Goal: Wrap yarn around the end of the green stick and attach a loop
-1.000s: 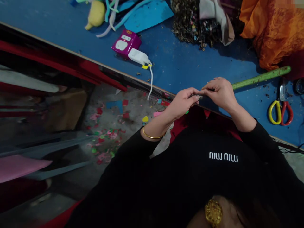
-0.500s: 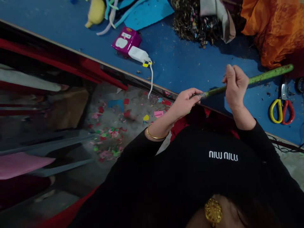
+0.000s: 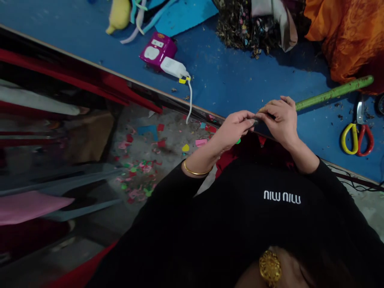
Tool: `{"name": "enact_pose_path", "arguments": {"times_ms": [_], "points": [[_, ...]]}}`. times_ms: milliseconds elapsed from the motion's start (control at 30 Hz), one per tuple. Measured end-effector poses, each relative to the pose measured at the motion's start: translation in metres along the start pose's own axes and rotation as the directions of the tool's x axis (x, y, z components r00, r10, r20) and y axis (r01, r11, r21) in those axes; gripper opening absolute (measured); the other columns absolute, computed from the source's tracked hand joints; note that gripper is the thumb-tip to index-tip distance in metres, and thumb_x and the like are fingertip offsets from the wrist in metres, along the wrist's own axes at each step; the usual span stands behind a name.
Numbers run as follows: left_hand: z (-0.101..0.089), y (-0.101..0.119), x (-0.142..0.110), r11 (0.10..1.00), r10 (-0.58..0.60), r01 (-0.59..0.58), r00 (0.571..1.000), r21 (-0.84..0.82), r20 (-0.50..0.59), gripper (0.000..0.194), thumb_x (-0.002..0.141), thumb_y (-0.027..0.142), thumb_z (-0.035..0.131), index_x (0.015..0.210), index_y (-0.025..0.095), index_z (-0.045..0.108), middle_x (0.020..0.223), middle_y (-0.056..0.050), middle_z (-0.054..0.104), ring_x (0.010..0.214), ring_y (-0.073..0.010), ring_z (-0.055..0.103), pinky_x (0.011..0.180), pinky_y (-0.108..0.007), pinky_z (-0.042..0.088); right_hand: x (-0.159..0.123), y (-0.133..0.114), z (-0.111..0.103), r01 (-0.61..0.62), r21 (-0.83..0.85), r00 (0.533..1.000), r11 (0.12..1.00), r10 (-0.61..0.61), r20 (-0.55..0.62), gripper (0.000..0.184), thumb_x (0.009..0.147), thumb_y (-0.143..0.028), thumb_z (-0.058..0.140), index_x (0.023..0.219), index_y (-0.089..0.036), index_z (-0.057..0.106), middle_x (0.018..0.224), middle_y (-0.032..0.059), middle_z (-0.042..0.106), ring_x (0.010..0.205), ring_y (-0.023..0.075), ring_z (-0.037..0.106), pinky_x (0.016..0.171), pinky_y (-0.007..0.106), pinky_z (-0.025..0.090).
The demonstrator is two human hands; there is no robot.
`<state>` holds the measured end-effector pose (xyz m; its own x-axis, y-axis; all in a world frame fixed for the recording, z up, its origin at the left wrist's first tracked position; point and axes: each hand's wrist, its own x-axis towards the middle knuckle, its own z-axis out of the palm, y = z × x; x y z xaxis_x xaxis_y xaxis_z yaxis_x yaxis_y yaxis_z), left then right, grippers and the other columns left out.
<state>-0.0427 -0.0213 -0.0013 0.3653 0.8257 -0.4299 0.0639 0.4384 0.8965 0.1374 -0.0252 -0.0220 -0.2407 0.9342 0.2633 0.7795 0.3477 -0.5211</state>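
A long green stick (image 3: 333, 94) runs from the right side of the blue table toward me, its narrow near end at the table edge. My left hand (image 3: 235, 129), a gold bangle on its wrist, pinches that near end between thumb and fingers. My right hand (image 3: 282, 122) lies across the stick and hides its middle. The right thumb and forefinger close on the narrow end, right beside the left fingertips. Whether anything thin, such as a thread, is also between the fingers cannot be made out.
Scissors (image 3: 357, 138) with yellow and red handles lie right of me. Orange cloth (image 3: 354, 40) and a dark scrap heap (image 3: 237, 30) are at the back. A purple socket box (image 3: 159, 50) holds a white plug, its cord hanging over the edge. Paper scraps (image 3: 144, 172) litter the floor.
My right hand has come down and left from above the stick, so its fingertips now meet my left hand's. The left hand has stayed almost where it was.
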Motion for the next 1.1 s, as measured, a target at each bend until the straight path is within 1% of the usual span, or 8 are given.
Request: {"name": "enact_pose_path", "arguments": {"times_ms": [133, 233, 333, 433, 600, 833, 1000, 1100], "points": [[0.003, -0.011, -0.002, 0.996, 0.048, -0.047, 0.999, 0.071, -0.004, 0.007, 0.091, 0.011, 0.055, 0.091, 0.015, 0.06, 0.065, 0.005, 0.054, 0.049, -0.0054, 0.036, 0.051, -0.019, 0.027, 0.003, -0.002, 0.004, -0.014, -0.04, 1.0, 0.999, 0.015, 0.012, 0.025, 0.1, -0.032, 0.055, 0.084, -0.022, 0.071, 0.087, 0.0051, 0.071, 0.092, 0.0225, 0.063, 0.108, 0.049, 0.044], [0.002, -0.018, 0.0, 0.979, 0.123, -0.119, 0.992, 0.168, -0.01, 0.006, 0.09, 0.015, 0.056, 0.084, 0.017, 0.057, 0.068, 0.004, 0.055, 0.055, -0.007, 0.039, 0.055, -0.021, 0.031, 0.006, -0.001, 0.01, -0.01, -0.099, 1.0, 0.995, 0.012, 0.016, 0.026, 0.102, -0.033, 0.052, 0.084, -0.021, 0.067, 0.088, 0.0086, 0.069, 0.092, 0.025, 0.062, 0.099, 0.046, 0.047], [-0.002, -0.019, 0.002, 0.948, 0.212, -0.205, 0.977, 0.246, -0.002, 0.008, 0.091, 0.019, 0.057, 0.084, 0.017, 0.059, 0.071, 0.003, 0.057, 0.058, -0.0084, 0.04, 0.057, -0.022, 0.032, 0.009, 0.001, 0.01, -0.024, -0.117, 0.999, 0.993, 0.021, -0.03, 0.032, 0.106, -0.039, 0.044, 0.089, -0.022, 0.064, 0.092, 0.0099, 0.068, 0.095, 0.0263, 0.062, 0.1, 0.048, 0.048], [-0.004, -0.016, 0.002, 0.942, 0.221, -0.214, 0.975, 0.257, 0.002, 0.011, 0.092, 0.021, 0.056, 0.097, 0.016, 0.065, 0.074, 0.002, 0.059, 0.062, -0.0098, 0.044, 0.06, -0.022, 0.035, 0.009, 0.003, 0.0, -0.039, -0.095, 0.997, 0.995, 0.032, -0.066, 0.035, 0.109, -0.039, 0.038, 0.095, -0.024, 0.066, 0.098, 0.0077, 0.069, 0.102, 0.0242, 0.063, 0.113, 0.049, 0.042], [-0.003, -0.009, -0.002, 0.923, 0.225, -0.209, 0.974, 0.324, -0.013, 0.019, 0.092, 0.02, 0.057, 0.106, 0.015, 0.069, 0.079, 0.001, 0.063, 0.068, -0.0115, 0.051, 0.071, -0.024, 0.043, 0.0, 0.002, -0.016, 0.011, -0.058, 1.0, 0.998, -0.01, 0.024, 0.021, 0.104, -0.034, 0.052, 0.098, -0.026, 0.07, 0.102, 0.0042, 0.071, 0.106, 0.0234, 0.065, 0.124, 0.051, 0.031], [-0.005, -0.01, 0.0, 0.79, 0.356, -0.319, 0.934, 0.523, 0.03, 0.023, 0.092, 0.02, 0.056, 0.11, 0.016, 0.07, 0.106, -0.006, 0.074, 0.092, -0.0173, 0.065, 0.095, -0.031, 0.048, 0.002, -0.004, -0.019, 0.011, 0.059, 0.999, 0.998, -0.013, 0.034, 0.014, 0.097, -0.027, 0.057, 0.088, -0.023, 0.066, 0.095, 0.0046, 0.069, 0.097, 0.0226, 0.062, 0.109, 0.047, 0.043], [-0.006, -0.016, 0.001, 0.769, 0.369, -0.332, 0.928, 0.547, 0.045, 0.022, 0.092, 0.023, 0.056, 0.109, 0.017, 0.069, 0.108, -0.006, 0.075, 0.093, -0.0189, 0.065, 0.095, -0.032, 0.048, 0.008, -0.001, -0.02, 0.034, 0.033, 0.99, 0.999, -0.038, 0.136, 0.01, 0.096, -0.024, 0.055, 0.09, -0.021, 0.063, 0.098, 0.009, 0.067, 0.097, 0.025, 0.06, 0.095, 0.044, 0.047], [-0.006, -0.016, 0.001, 0.802, 0.348, -0.323, 0.936, 0.503, 0.047, 0.023, 0.092, 0.023, 0.055, 0.108, 0.017, 0.068, 0.102, -0.004, 0.073, 0.087, -0.0171, 0.063, 0.089, -0.03, 0.048, 0.009, 0.003, -0.018, 0.078, 0.021, 0.985, 0.997, -0.08, 0.155, 0.01, 0.097, -0.025, 0.054, 0.091, -0.021, 0.061, 0.105, 0.0107, 0.067, 0.103, 0.0269, 0.061, 0.097, 0.047, 0.048]]}}
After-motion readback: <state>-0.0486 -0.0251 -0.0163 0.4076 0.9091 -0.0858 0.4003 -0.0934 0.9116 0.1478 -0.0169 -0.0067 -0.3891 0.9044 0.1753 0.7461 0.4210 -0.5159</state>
